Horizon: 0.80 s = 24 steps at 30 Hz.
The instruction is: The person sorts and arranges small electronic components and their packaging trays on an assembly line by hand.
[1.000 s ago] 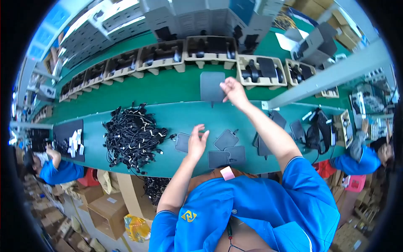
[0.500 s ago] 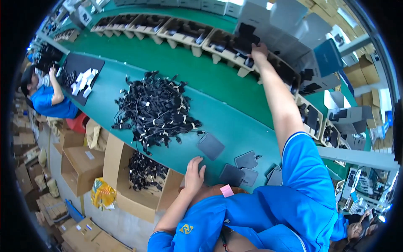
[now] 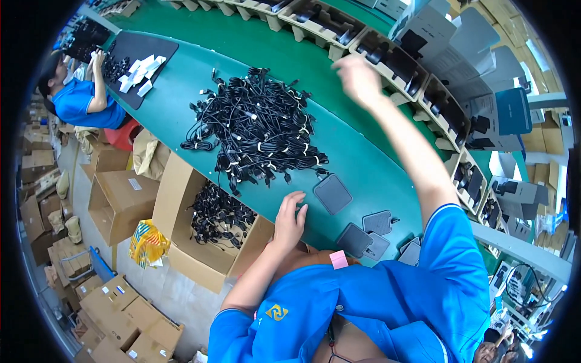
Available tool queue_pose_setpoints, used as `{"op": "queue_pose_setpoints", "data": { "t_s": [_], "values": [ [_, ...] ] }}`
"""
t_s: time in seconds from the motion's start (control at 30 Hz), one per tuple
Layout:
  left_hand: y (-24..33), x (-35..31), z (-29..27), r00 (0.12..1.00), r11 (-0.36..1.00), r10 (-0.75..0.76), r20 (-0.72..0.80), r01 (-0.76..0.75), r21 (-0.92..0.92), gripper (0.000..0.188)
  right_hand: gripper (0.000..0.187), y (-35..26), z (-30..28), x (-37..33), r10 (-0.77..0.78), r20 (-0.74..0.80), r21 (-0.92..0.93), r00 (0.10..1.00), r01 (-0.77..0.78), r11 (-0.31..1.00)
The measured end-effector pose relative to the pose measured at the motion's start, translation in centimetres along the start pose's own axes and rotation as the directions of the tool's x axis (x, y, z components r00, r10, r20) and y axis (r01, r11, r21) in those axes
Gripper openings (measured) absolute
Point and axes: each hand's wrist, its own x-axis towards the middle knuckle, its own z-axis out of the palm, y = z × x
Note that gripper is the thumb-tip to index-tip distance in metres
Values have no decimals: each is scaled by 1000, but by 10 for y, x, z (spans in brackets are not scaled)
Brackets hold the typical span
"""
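Note:
My left hand (image 3: 289,221) rests at the near edge of the green table, thumb and fingers apart, with nothing in it. Beyond it lies a big tangled pile of black cables (image 3: 257,124), many tied in bundles. A flat dark square pad (image 3: 333,194) with a short plug lies to the right of that hand. Several similar pads (image 3: 354,240) lie nearer my body. My right arm reaches far over the green conveyor, and my right hand (image 3: 361,81) is blurred, its fingers loosely stretched with nothing visible in them. Beige trays (image 3: 387,55) holding black parts stand just beyond it.
A cardboard carton (image 3: 200,272) of black cables stands below the table edge. On the left a co-worker (image 3: 82,100) in blue works beside a dark mat with white pieces (image 3: 143,71). Upright grey boxes (image 3: 448,51) stand behind the trays. A grey rail (image 3: 520,247) runs at right.
My right hand has drawn back from a tray to over the conveyor. My left hand stays by the table edge. The view has shifted, and the trays appear further right.

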Motion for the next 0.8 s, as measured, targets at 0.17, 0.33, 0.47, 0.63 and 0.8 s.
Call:
{"op": "queue_pose_setpoints", "data": {
  "t_s": [0.17, 0.33, 0.47, 0.63, 0.8],
  "values": [
    [-2, -1, -14, 998, 999, 48, 32, -48, -2, 26, 38, -70, 56, -6, -159, 178, 230, 971, 116, 966],
    [0, 3, -29, 990, 993, 118, 83, -119, 11, 24, 39, -97, 18, 5, 114, 445, -1, 888, -127, 992],
    [1, 7, -38, 969, 988, 65, 238, -29, -152, 22, 26, -104, -28, -14, 116, 372, -192, 921, -46, 980],
    [45, 21, -26, 818, 928, 94, 568, 134, -347, 22, 17, -128, -111, -72, 195, 283, -237, 939, -128, 963],
    [129, 27, -14, 713, 778, 618, 332, -495, -386, 33, 18, -119, -166, -179, 347, 55, -153, 936, -336, 929]
  ]
}}
